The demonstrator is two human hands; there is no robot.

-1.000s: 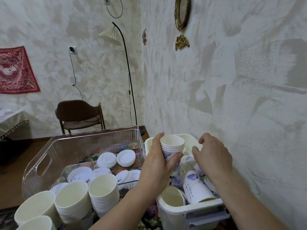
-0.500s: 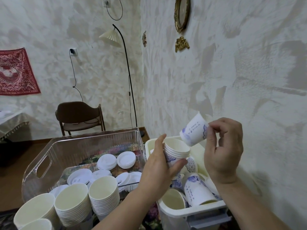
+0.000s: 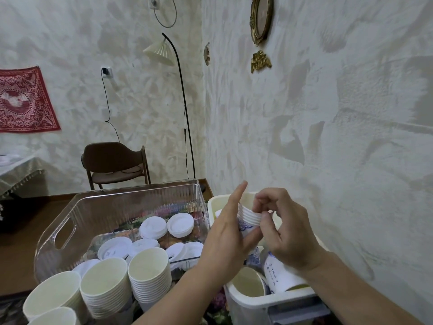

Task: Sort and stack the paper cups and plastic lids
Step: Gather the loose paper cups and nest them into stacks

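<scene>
- The left hand [image 3: 226, 240] sits just right of centre in the lower half of the frame, wrapped around a small nested stack of printed cups [image 3: 249, 218], index finger pointing straight up
- The right hand [image 3: 284, 231] is just beside it, fingers curled and touching the rims at the stack's top; whether it grips the top cup or only presses on it cannot be told
- The stack is held tilted, above the white bin [image 3: 264, 301] at lower right — inside lie loose cups, one open-mouthed cup [image 3: 248, 281] on its side and a printed one [image 3: 278, 274] beside it
- Left of the hands stands a clear plastic bin [image 3: 63, 231] with a cut-out handle; white plastic lids [image 3: 180, 225] lie scattered on its floor
- In the lower left corner are stacks of plain cream cups — one tall stack [image 3: 150, 270] nearest the left forearm, another [image 3: 104, 285] beside it, and more at the frame's edge [image 3: 51, 294]
- Behind, in the middle left, a dark wooden chair [image 3: 114, 163] stands by the wall, a black floor lamp [image 3: 185, 113] with a pleated shade arching over it
- A red patterned cloth [image 3: 23, 99] hangs at the far left, a gilt oval frame [image 3: 261, 18] near the top
</scene>
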